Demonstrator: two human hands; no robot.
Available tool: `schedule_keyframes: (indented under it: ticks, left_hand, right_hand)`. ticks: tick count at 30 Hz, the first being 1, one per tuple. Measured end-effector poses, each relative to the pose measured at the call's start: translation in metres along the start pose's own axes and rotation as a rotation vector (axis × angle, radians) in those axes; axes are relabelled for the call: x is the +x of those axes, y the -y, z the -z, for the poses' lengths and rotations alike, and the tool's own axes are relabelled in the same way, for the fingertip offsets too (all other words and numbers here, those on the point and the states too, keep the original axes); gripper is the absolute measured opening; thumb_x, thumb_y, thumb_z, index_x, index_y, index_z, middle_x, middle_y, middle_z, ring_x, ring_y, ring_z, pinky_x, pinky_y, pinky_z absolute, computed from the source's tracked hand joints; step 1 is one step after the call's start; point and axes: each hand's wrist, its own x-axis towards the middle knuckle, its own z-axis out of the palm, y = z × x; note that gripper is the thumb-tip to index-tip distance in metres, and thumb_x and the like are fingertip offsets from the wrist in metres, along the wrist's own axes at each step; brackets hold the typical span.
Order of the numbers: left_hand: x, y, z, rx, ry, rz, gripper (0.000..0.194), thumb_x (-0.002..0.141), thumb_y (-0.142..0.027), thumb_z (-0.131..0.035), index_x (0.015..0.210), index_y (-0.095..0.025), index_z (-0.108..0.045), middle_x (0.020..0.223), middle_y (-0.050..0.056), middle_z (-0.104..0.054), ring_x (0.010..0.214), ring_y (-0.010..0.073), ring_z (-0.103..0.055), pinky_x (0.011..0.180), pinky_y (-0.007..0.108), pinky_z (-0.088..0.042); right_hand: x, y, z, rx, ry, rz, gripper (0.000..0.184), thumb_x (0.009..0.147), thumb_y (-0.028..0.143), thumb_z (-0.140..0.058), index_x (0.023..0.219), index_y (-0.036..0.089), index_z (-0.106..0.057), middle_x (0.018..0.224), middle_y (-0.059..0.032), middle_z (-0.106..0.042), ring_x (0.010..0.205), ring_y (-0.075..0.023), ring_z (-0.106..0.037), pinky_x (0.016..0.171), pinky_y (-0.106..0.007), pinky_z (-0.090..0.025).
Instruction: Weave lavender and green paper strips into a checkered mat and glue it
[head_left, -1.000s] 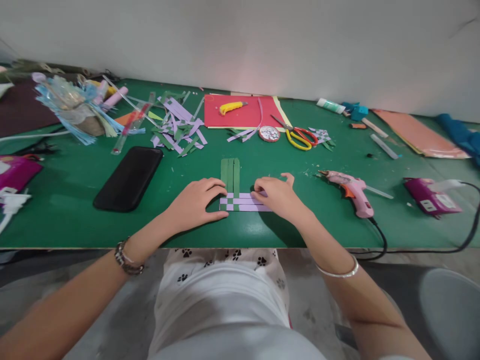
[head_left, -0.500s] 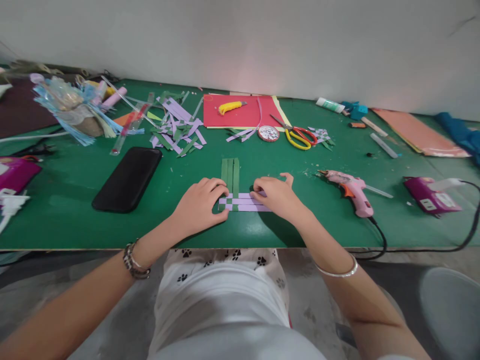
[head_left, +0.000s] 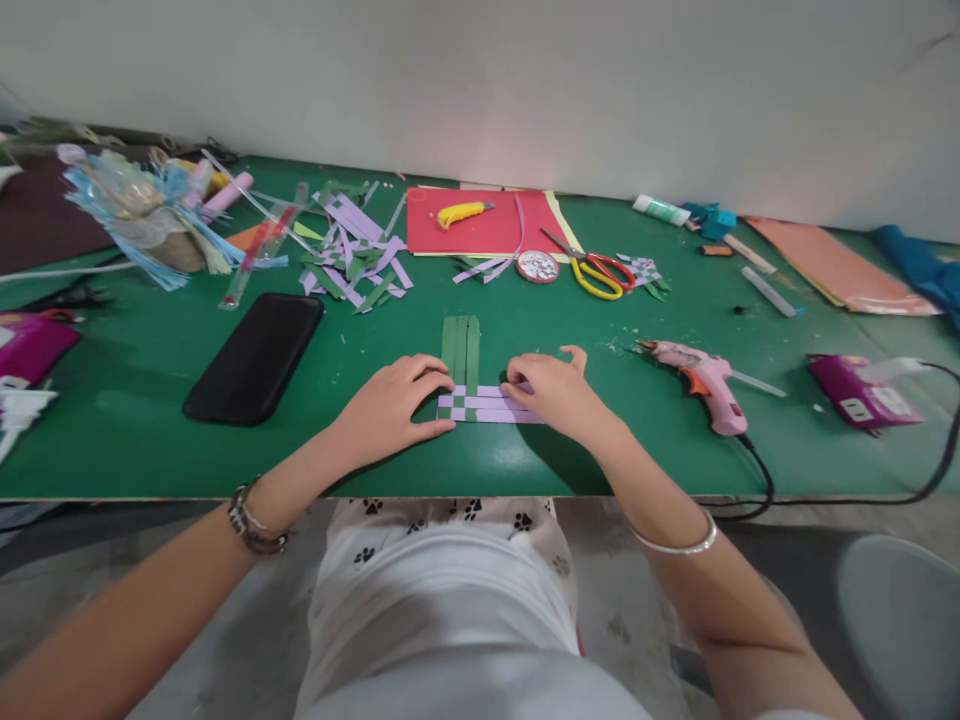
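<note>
A small woven piece of paper strips lies on the green table, where green strips [head_left: 460,350] pointing away from me cross purple strips [head_left: 495,404] running to the right. The crossing makes a checkered corner [head_left: 459,402]. My left hand [head_left: 397,402] straddles that corner's left end, thumb at the near edge and fingertips at the far edge, holding it against the table. Toward the right, my right hand [head_left: 559,395] has thumb and forefinger pinched on the purple strips and covers their ends. Its little finger sticks out.
A black phone [head_left: 255,358] lies left of my hands and a pink glue gun [head_left: 705,382] right. Farther back are a pile of paper strips [head_left: 356,250], a yellow cutter [head_left: 461,214] on red paper [head_left: 435,238], and scissors [head_left: 596,272]. A purple power socket [head_left: 862,392] sits far right.
My left wrist and forearm have shifted slightly left, with the fingertips still at the woven corner. My right hand and the paper strips look unmoved.
</note>
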Motion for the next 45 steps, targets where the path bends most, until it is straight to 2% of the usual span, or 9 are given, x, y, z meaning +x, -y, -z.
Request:
schedule_keyframes:
  ticks: [6,10,18,25,32,35,39,45]
  left_hand:
    - [0.0011,0.0051,-0.0001,-0.058,-0.016,-0.084,0.024,0.081,-0.035,-0.053,0.094,-0.016,-0.056,0.098,0.007,-0.053,0.087,0.0200,-0.053,0.076,0.033,-0.043]
    - [0.0017,0.0066,-0.0004,-0.062,-0.012,-0.118,0.023,0.081,-0.035,-0.054,0.093,-0.016,-0.057,0.094,0.006,-0.054,0.085,0.0193,-0.052,0.075,0.032,-0.042]
    - [0.0016,0.0067,-0.0002,-0.065,-0.006,-0.097,0.022,0.082,-0.036,-0.052,0.092,-0.018,-0.057,0.095,0.006,-0.056,0.084,0.0190,-0.052,0.074,0.032,-0.042]
    - [-0.0001,0.0087,0.0035,-0.040,0.016,-0.143,0.020,0.083,-0.034,-0.050,0.090,-0.017,-0.058,0.097,0.007,-0.057,0.087,0.0199,-0.053,0.074,0.033,-0.042]
    - [-0.0007,0.0069,0.0037,-0.026,0.005,-0.130,0.020,0.084,-0.034,-0.046,0.089,-0.019,-0.058,0.102,0.007,-0.055,0.089,0.0195,-0.054,0.075,0.032,-0.043]
    - [-0.0006,0.0069,0.0030,-0.043,0.010,-0.102,0.022,0.083,-0.035,-0.047,0.095,-0.019,-0.057,0.107,0.008,-0.052,0.092,0.0204,-0.054,0.077,0.033,-0.044]
    - [0.0003,0.0072,0.0027,-0.023,0.016,-0.086,0.035,0.081,-0.039,-0.050,0.108,-0.018,-0.053,0.118,0.010,-0.048,0.103,0.0246,-0.049,0.085,0.038,-0.041]
    - [0.0015,0.0070,0.0048,-0.015,0.050,-0.105,0.037,0.081,-0.039,-0.050,0.109,-0.016,-0.053,0.112,0.010,-0.054,0.098,0.0235,-0.050,0.084,0.037,-0.040]
  right_hand:
    - [0.0007,-0.0003,0.0001,0.004,0.002,-0.002,0.015,0.076,0.021,-0.045,0.061,0.018,-0.047,0.071,0.0024,-0.057,0.074,-0.0137,-0.052,0.087,-0.042,-0.013]
    - [0.0009,-0.0012,0.0002,0.011,0.002,0.001,0.015,0.076,0.021,-0.046,0.061,0.018,-0.047,0.072,0.0024,-0.057,0.074,-0.0136,-0.052,0.088,-0.042,-0.013]
    - [0.0006,-0.0007,0.0003,0.010,-0.001,-0.001,0.016,0.076,0.021,-0.045,0.061,0.018,-0.047,0.071,0.0024,-0.057,0.074,-0.0137,-0.053,0.087,-0.042,-0.013]
    - [0.0005,0.0000,0.0009,0.011,0.014,-0.004,0.015,0.077,0.021,-0.046,0.062,0.018,-0.047,0.073,0.0023,-0.058,0.076,-0.0140,-0.053,0.088,-0.042,-0.013]
    - [-0.0003,0.0010,0.0036,-0.034,-0.001,0.038,0.015,0.077,0.020,-0.045,0.063,0.018,-0.049,0.071,0.0024,-0.058,0.072,-0.0138,-0.053,0.088,-0.043,-0.011]
    - [0.0001,0.0015,0.0047,-0.049,-0.007,0.061,0.015,0.077,0.019,-0.045,0.063,0.018,-0.050,0.072,0.0020,-0.059,0.071,-0.0134,-0.052,0.089,-0.042,-0.011]
    - [0.0015,0.0010,0.0060,-0.028,0.019,0.071,0.013,0.078,0.019,-0.047,0.065,0.018,-0.051,0.073,0.0016,-0.059,0.070,-0.0127,-0.051,0.087,-0.040,-0.012]
    - [0.0052,-0.0030,0.0081,0.057,0.075,0.085,0.008,0.078,0.021,-0.052,0.070,0.018,-0.054,0.068,0.0033,-0.057,0.066,-0.0108,-0.049,0.075,-0.032,-0.018]
